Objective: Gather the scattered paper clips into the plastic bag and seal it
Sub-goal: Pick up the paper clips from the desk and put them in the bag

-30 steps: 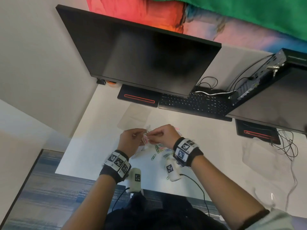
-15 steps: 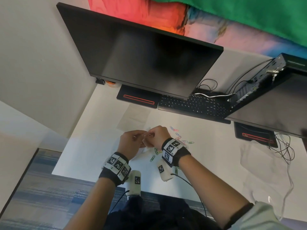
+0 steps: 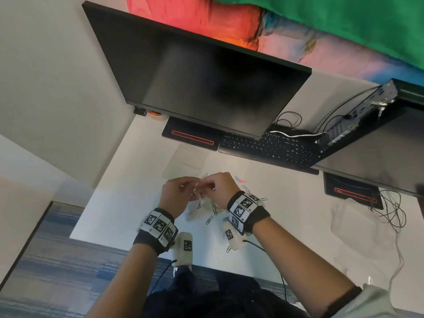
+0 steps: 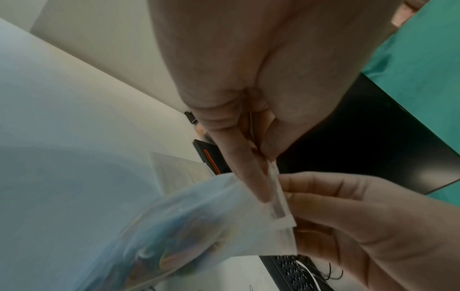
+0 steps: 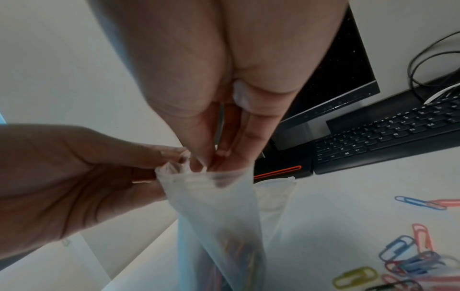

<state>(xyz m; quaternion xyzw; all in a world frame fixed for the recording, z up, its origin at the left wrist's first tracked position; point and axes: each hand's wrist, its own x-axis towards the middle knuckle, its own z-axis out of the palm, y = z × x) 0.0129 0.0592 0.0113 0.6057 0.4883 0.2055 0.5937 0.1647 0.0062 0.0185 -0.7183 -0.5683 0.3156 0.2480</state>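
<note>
Head view: my left hand (image 3: 177, 193) and right hand (image 3: 218, 188) both pinching plastic bag (image 5: 219, 206) mouth above desk. Loading step; paper clips (image 5: 408, 254) loose. Next: grab more, then seal.

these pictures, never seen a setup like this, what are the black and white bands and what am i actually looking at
No machine here: a person works with bare hands. The patterned wristbands carry small cameras. One picture comes from a camera on the head, looking down; the other two look along each wrist at the fingers.

The left hand and right hand both pinch the top of a clear plastic bag, with the right fingertips in its mouth. Coloured paper clips show through its lower part.

On the white desk more loose paper clips lie scattered. Behind them are a keyboard and a dark monitor.
</note>
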